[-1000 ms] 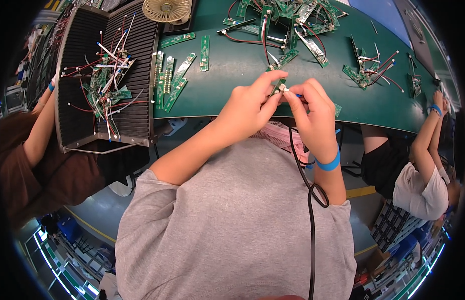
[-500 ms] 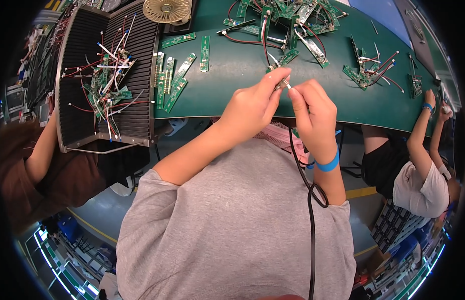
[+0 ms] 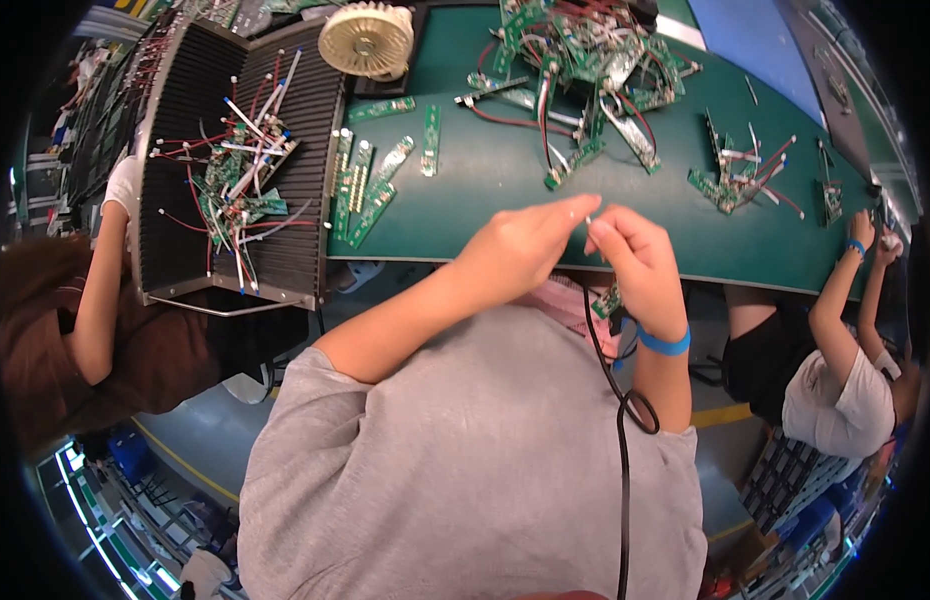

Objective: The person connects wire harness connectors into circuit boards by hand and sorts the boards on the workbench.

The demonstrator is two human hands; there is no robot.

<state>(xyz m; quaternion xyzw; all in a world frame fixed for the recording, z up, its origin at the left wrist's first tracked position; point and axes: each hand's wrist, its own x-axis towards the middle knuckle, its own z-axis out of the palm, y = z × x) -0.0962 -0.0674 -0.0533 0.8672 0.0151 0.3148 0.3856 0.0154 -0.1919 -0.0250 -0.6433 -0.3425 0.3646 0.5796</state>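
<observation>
My two hands meet just over the table's near edge. My left hand (image 3: 525,248) is closed, its fingers pressed together and pointing toward the right hand. Curled fingers and a bent thumb close my right hand (image 3: 643,268), which wears a blue wrist band (image 3: 665,342). A small white piece (image 3: 589,224) shows between the fingertips, too small to name. Below the right palm, against it, juts the end of a narrow green circuit board (image 3: 607,302); the rest is hidden. A black cord (image 3: 623,470) runs down my front from near the right hand.
A pile of wired circuit boards (image 3: 595,60) lies at the far middle of the green table (image 3: 485,210). Bare board strips (image 3: 431,140) lie left. A ribbed black rack (image 3: 305,215) holds wired boards, beside a cream fan (image 3: 367,42). Co-workers' arms (image 3: 833,268) reach in at both sides.
Both hands have shifted down and nearer my body, as the whole view shifted too. A green board end now shows below the right palm. A co-worker's gloved hand appears at the rack's left side.
</observation>
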